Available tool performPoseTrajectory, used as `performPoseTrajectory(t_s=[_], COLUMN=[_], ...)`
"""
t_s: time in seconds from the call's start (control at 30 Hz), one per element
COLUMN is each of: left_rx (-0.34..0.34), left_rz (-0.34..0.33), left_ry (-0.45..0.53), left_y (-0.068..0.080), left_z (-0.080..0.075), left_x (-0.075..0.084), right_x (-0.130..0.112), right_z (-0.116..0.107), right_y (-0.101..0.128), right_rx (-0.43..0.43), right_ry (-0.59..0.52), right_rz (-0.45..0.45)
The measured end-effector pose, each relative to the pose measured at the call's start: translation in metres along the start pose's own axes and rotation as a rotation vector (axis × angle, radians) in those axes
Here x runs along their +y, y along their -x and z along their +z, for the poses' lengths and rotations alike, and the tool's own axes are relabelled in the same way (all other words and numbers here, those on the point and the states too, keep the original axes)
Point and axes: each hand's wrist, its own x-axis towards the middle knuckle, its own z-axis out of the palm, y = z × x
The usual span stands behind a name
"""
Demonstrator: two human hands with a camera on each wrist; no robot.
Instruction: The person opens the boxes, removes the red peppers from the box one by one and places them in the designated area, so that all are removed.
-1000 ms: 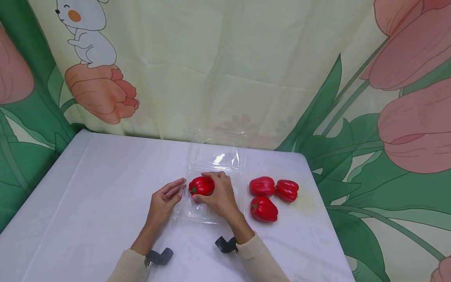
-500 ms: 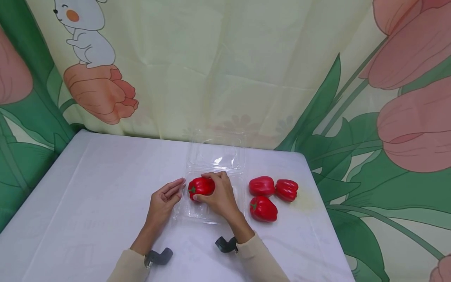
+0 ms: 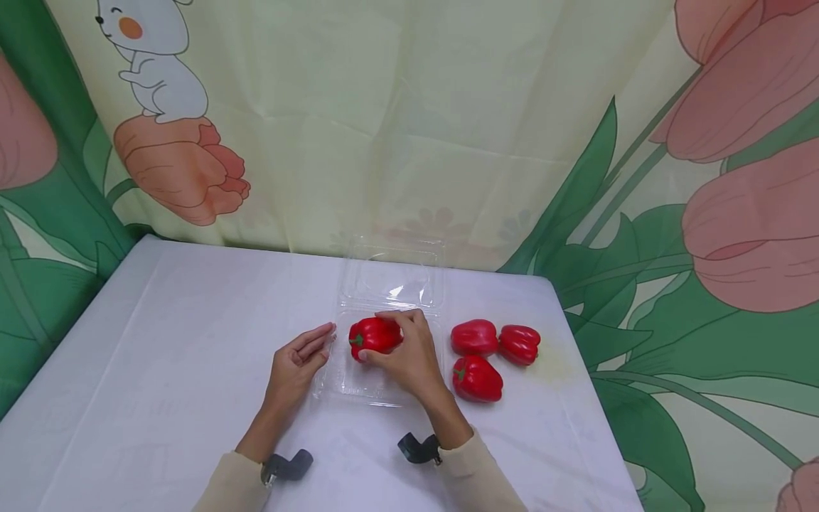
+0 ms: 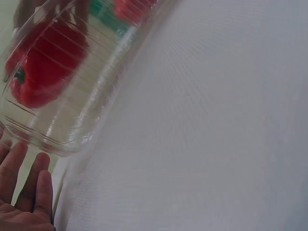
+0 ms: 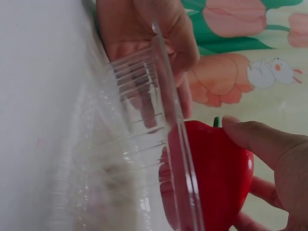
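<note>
A clear plastic clamshell box [image 3: 350, 390] lies open on the white table, its lid [image 3: 393, 281] tilted back toward the curtain. My right hand [image 3: 409, 355] grips a red bell pepper [image 3: 373, 335] over the box's tray; the pepper [image 5: 216, 178] shows behind the clear wall with my thumb on its top. My left hand [image 3: 301, 363] rests with straight fingers against the tray's left side, fingertips [image 4: 29, 183] touching the clear wall. The pepper [image 4: 43, 67] appears through the ribbed plastic [image 4: 72, 110].
Three more red bell peppers [image 3: 475, 337] [image 3: 520, 344] [image 3: 477, 379] lie on the white tablecloth [image 3: 160, 341] just right of the box. A printed curtain with tulips [image 3: 409, 121] hangs behind the table. The table's right edge [image 3: 595, 419] is close to the peppers.
My right hand has shifted the held pepper slightly to the right within the tray. The left hand stays at the tray's left side.
</note>
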Motion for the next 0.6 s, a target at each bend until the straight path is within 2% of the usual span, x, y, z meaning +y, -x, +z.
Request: performPoseTrajectory(t_s=[0.6], left_rx=[0.011], left_rz=[0.001], left_ry=[0.018], left_y=[0.0], left_z=[0.001], left_x=[0.0], right_x=[0.005], right_z=[-0.024], right_y=[0.008], right_rx=[0.087], right_ry=[-0.043], right_rz=[0.025])
